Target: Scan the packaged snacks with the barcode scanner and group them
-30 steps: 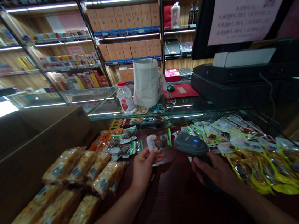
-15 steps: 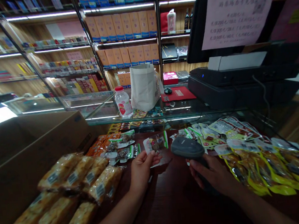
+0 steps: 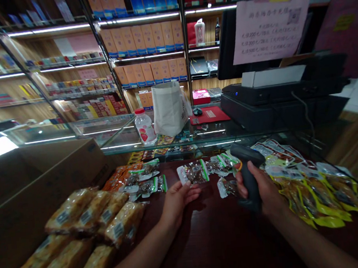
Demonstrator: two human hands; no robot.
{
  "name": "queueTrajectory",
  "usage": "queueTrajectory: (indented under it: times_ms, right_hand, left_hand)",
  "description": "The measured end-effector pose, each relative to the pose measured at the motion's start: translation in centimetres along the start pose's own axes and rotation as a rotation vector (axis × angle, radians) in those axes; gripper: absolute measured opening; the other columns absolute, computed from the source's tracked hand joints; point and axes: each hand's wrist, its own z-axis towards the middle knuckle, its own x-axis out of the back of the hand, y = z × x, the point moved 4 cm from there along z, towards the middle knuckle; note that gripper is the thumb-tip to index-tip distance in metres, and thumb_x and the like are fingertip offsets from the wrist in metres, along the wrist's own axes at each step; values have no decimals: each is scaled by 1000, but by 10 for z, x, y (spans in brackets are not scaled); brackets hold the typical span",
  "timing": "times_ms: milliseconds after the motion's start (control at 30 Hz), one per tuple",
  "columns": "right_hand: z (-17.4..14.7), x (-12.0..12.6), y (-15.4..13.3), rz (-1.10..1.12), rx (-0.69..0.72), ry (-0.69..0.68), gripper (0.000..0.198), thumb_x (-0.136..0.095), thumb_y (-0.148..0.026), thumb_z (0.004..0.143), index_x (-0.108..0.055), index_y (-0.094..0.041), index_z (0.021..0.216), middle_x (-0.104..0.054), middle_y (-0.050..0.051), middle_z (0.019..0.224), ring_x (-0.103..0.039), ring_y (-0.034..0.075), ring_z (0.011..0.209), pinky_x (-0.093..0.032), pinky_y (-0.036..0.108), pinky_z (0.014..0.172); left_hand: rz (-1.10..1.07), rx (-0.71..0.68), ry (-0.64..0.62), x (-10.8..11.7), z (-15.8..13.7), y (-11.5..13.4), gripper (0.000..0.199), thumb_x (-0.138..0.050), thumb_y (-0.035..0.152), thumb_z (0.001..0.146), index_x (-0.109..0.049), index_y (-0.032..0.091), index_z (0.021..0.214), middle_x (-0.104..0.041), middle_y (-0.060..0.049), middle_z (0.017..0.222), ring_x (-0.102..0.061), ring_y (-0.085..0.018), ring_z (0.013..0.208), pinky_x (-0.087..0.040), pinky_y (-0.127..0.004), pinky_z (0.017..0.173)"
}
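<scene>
Between the thumb and fingers of my left hand (image 3: 179,198) is the edge of a small clear snack packet (image 3: 196,172) with a green strip, held above the dark red table. My right hand (image 3: 263,187) is wrapped round the handle of a dark grey barcode scanner (image 3: 247,156), its head tilted up. Just left of the scanner lies another snack packet (image 3: 227,187), partly covered by my fingers. More green-edged packets (image 3: 219,164) lie behind, and a further group of packets (image 3: 147,184) sits to the left of my left hand.
Wrapped pastry blocks (image 3: 73,211) and a cardboard box (image 3: 43,182) take up the left. Yellow-edged packs (image 3: 316,192) lie at right. A glass counter behind bears a bottle (image 3: 145,129), a white bag (image 3: 169,109), a red folder (image 3: 210,114) and a black till (image 3: 278,102).
My right hand has moved right and tilted the scanner's head upward. My left hand has shifted slightly right with the packet. The view has turned a little to the right.
</scene>
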Motion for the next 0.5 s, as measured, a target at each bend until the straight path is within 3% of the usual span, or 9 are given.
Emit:
queueTrajectory:
  times_ms: [167, 300, 500]
  right_hand:
    - [2, 3, -4, 115, 26, -17, 41, -74, -57, 77, -66, -20, 92, -60, -4, 62, -46, 6, 38, -38, 17, 36]
    - [5, 5, -4, 90, 42, -33, 41, -73, -59, 78, -64, -20, 87, -58, -3, 59, -44, 8, 38, -37, 19, 35]
    - [7, 3, -1, 103, 35, -30, 43, -73, -59, 77, -66, -19, 91, -60, -3, 62, -46, 7, 38, -38, 19, 36]
  left_hand:
    - [15, 154, -189, -49, 12, -6, 10, -55, 10, 92, -63, 9, 86, -74, -11, 78, -71, -14, 60, -58, -22, 58]
    - [187, 198, -276, -82, 27, -13, 13, -49, 11, 95, -58, 12, 86, -71, -6, 67, -68, -12, 53, -55, -21, 53]
    - [503, 219, -261, -92, 40, -28, 12, -52, 22, 96, -57, 15, 87, -62, 2, 47, -58, -11, 38, -47, -19, 44]
